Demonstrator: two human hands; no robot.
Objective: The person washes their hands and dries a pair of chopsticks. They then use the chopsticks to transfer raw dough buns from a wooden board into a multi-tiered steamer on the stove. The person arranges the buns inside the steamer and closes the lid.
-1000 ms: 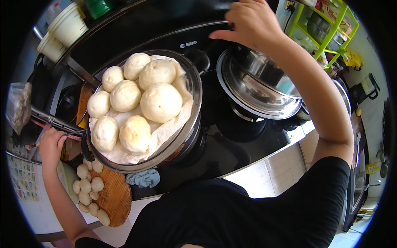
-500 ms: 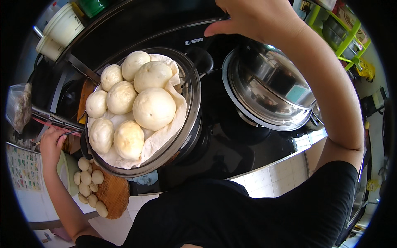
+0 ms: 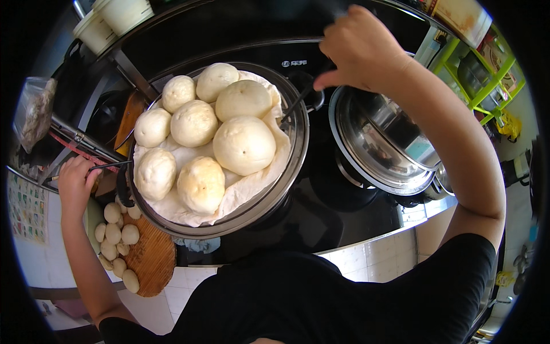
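Several steamed buns (image 3: 244,145) sit on a pale cloth (image 3: 260,176) in a round metal steamer tray (image 3: 297,132) with holes. My left hand (image 3: 76,182) is closed on a thin dark rod (image 3: 114,165), whose far end meets the tray's left rim. My right hand (image 3: 362,51) is closed around another thin dark rod (image 3: 299,104), which slants down to the tray's right side beside the cloth. Whether the rods hook under the tray is hidden. Below the tray is a pot, mostly covered, with a black side handle (image 3: 122,189).
To the right, a steel pot with a shiny domed lid (image 3: 395,135) stands on the black stove (image 3: 309,223). Several small dough balls (image 3: 113,234) lie by a wooden board (image 3: 153,261) at lower left. White tubs (image 3: 123,14) stand at upper left, a green rack (image 3: 478,77) at upper right.
The steamer tray with its buns appears farther right and slightly higher in view; the surroundings have shifted too. My right hand appears lower and to the right, its rod now showing more plainly.
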